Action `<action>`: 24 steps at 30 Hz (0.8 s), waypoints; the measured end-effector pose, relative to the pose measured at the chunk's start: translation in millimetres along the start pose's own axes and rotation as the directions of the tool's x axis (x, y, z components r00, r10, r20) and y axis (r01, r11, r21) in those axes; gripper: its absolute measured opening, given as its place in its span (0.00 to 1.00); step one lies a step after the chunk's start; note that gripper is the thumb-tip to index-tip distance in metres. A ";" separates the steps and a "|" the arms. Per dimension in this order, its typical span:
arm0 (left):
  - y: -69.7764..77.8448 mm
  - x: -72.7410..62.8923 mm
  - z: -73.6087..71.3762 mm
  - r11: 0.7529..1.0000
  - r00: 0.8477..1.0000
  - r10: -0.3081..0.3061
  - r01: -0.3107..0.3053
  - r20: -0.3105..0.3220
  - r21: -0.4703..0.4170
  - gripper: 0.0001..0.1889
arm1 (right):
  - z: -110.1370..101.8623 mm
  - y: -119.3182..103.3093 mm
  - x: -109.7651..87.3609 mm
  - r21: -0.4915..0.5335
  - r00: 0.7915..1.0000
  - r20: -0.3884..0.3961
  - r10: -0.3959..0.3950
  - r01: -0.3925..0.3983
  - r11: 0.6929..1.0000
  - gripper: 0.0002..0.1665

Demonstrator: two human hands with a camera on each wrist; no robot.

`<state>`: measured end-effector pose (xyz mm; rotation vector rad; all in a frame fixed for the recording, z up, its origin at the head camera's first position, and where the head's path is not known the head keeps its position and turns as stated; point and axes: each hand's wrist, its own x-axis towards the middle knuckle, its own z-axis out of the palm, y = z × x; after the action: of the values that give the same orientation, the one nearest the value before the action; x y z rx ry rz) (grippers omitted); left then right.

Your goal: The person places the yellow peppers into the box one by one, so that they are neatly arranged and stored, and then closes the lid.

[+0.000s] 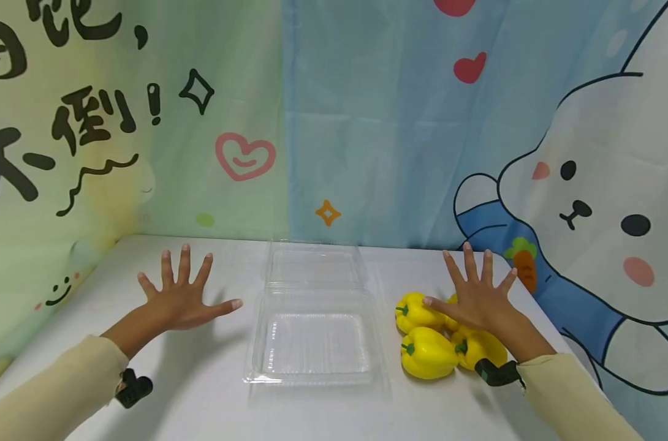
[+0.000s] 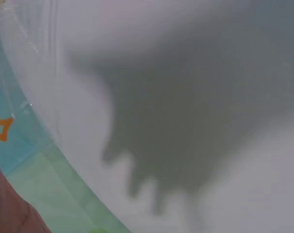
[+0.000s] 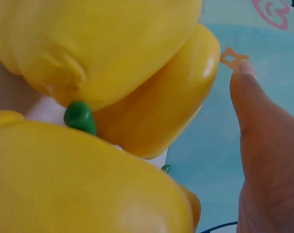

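Both splayed, left grip near clear container, right grip over peppers

Green-and-blue backdrop — red hearts, a white cartoon animal — behind a white tabletop.

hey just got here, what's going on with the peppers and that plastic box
A person is holding both hands spread open, gripping nothing. The left hand is over the white table, left of an open clear plastic box. The right hand is over a cluster of yellow peppers on the box's right. The peppers are all outside the box.
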<state>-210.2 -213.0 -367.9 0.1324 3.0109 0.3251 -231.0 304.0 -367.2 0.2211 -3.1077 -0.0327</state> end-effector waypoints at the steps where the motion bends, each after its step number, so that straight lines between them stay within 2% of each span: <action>1: -2.2 -1.3 0.8 1.000 1.000 0.006 -0.006 -0.012 -0.004 0.64 | -0.3 0.3 -0.8 0.003 1.000 -0.001 -0.001 0.001 1.000 0.66; 4: -9.8 -6.1 3.2 0.999 0.997 0.039 -0.041 -0.068 -0.034 0.64 | -1.9 1.3 -4.8 0.016 1.000 -0.027 -0.005 0.006 1.000 0.65; 8: -19.6 -14.9 7.1 0.994 0.987 0.088 -0.096 -0.137 -0.057 0.64 | -5.0 5.8 -15.9 0.060 0.995 -0.103 -0.013 0.019 0.998 0.63; 12: -30.5 -22.4 11.7 0.987 0.979 0.125 -0.139 -0.161 -0.083 0.64 | -8.5 11.7 -27.1 0.106 0.989 -0.149 -0.024 0.040 0.994 0.61; 15: -37.0 -26.7 14.9 0.977 0.972 0.151 -0.175 -0.179 -0.124 0.64 | -9.5 13.4 -34.5 0.156 0.988 -0.147 -0.035 0.058 0.986 0.59; 19: -39.8 -34.1 19.0 0.945 0.972 0.163 -0.203 -0.167 -0.257 0.64 | -7.8 11.8 -46.6 0.289 0.991 -0.123 -0.048 0.082 0.954 0.54; 22: -37.5 -41.2 20.3 0.901 0.977 0.161 -0.204 -0.142 -0.384 0.65 | -6.2 7.6 -55.2 0.377 0.991 -0.121 -0.061 0.103 0.921 0.50; 24: -34.7 -46.0 21.1 0.874 0.977 0.163 -0.208 -0.140 -0.438 0.65 | -5.3 5.3 -59.1 0.407 0.988 -0.138 -0.070 0.121 0.906 0.49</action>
<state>-164.7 -247.0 -391.3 0.3734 2.9220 1.0669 -173.1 317.5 -363.2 0.3681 -2.9400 0.6202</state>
